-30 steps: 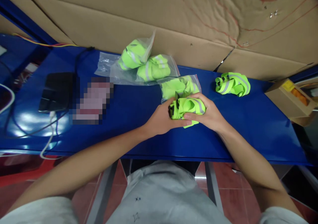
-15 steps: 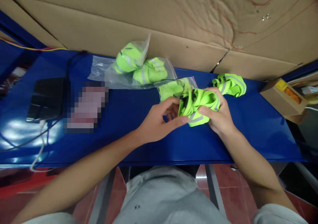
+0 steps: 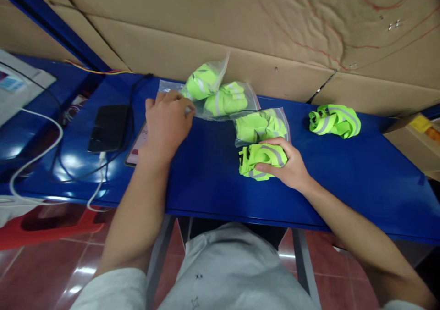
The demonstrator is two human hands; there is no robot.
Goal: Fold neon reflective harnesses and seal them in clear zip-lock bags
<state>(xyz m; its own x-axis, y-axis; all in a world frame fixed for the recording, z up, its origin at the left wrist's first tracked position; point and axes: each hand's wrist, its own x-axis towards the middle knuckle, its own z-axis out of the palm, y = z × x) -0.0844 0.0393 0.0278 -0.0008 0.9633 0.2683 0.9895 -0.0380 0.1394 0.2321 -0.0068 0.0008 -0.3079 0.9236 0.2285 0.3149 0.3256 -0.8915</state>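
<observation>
Holding a bunched vest (image 3: 261, 160) closed in the right hand (image 3: 287, 168) at mid-table (image 3: 206, 172); left hand (image 3: 165, 124) rests curled on an empty bag (image 3: 168, 87), far left. Risk: the bundle springs open, or the slick bag slides away.

A single camera sits on the person's head and looks forward and steeply down along both forearms onto the blue tabletop (image 3: 213, 181). It is close: the tabletop spans the whole width. A cardboard wall (image 3: 240, 35) fills the top, with the person's lap and the red floor tiles (image 3: 44, 273) along the bottom.
</observation>
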